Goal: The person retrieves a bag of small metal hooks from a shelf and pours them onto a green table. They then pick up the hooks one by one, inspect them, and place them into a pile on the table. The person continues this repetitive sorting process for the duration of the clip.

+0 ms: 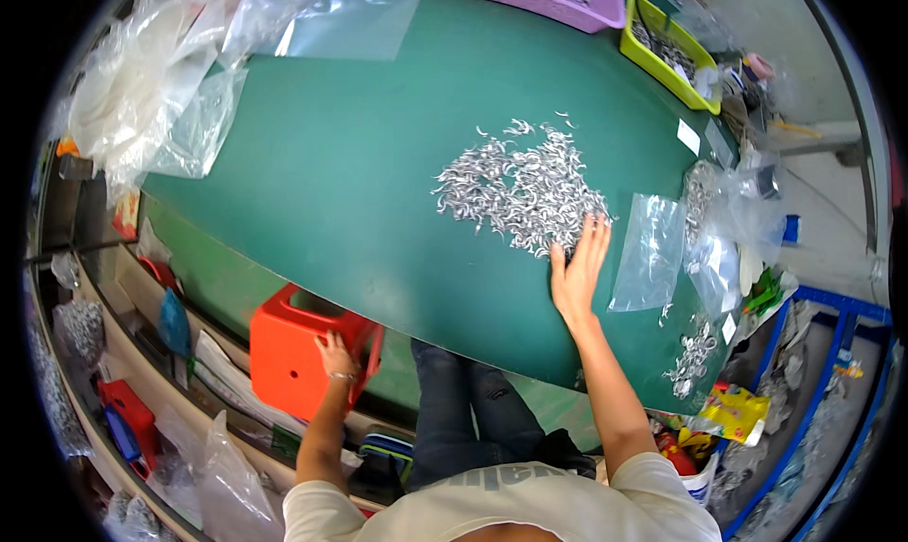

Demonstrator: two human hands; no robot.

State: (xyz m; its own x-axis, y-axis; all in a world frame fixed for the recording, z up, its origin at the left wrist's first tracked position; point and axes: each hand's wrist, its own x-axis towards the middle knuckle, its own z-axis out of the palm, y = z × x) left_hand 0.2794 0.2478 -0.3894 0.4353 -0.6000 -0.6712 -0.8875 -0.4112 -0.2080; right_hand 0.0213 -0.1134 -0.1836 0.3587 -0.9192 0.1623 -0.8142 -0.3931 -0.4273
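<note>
A loose pile of small, curved silvery metal pieces (515,190) is spread over the green tabletop (331,164). My right hand (580,270) lies at the near right edge of that pile, its fingers stretched out and touching the pieces. Below the table's edge on the left, my left hand (338,358) rests on a red plastic stool (288,358), with fingers spread over its side near the opening. Whether those fingers grip the stool is hard to make out. Just right of my right hand lies a flat clear plastic bag (649,253).
A purple basket (558,10) and a yellow-green basket (667,64) of small parts stand at the far right. Clear plastic bags (180,97) cover the far left corner. A smaller heap of metal pieces (695,362) lies near right. Blue metal racking (804,400) stands beyond.
</note>
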